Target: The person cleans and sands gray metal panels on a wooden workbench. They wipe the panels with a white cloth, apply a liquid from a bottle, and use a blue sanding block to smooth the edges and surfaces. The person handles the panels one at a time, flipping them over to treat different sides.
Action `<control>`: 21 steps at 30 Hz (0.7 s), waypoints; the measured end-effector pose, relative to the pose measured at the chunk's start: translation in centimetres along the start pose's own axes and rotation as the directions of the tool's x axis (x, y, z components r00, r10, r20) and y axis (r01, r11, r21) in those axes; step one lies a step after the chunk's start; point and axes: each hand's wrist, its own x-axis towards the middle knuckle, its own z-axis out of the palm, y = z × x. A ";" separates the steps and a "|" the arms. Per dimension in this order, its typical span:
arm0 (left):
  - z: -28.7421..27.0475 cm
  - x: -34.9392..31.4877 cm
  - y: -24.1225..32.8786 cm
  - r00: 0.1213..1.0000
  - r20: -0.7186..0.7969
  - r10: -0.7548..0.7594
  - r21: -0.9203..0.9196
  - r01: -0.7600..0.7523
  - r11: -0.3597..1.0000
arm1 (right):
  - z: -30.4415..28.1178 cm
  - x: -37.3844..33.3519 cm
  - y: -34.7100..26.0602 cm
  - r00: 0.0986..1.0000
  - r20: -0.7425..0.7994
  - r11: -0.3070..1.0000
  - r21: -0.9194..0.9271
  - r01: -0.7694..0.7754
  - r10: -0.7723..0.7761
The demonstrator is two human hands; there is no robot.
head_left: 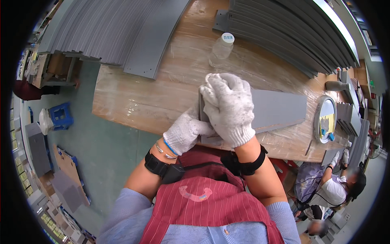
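A long grey panel [278, 109] lies on the wrapped tabletop in front of me, its left end under my hands. My left hand [187, 131], in a white knit glove, grips that left end, with the thumb along the near side and the other fingers mostly hidden. Directly above the same end, my right hand [228, 106] is closed, fingers curled, in a smudged white glove. Whatever it holds, if anything, is hidden inside the fist. A clear plastic bottle [220, 51] with a white cap stands just beyond my right hand.
Stacked grey panels stand at the far left [109, 32] and far right [280, 34] of the table [138, 101]. A round tin [325, 120] with a yellow patch sits right of my panel. Another gloved person [325, 183] works at the right. A blue stool [61, 116] stands on the left floor.
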 end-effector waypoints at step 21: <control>1.1 2.7 -1.6 0.944 -0.315 -0.093 -0.044 0.084 0.996 | -7.3 -8.8 31.5 0.862 -0.124 0.820 -0.269 -0.505 0.491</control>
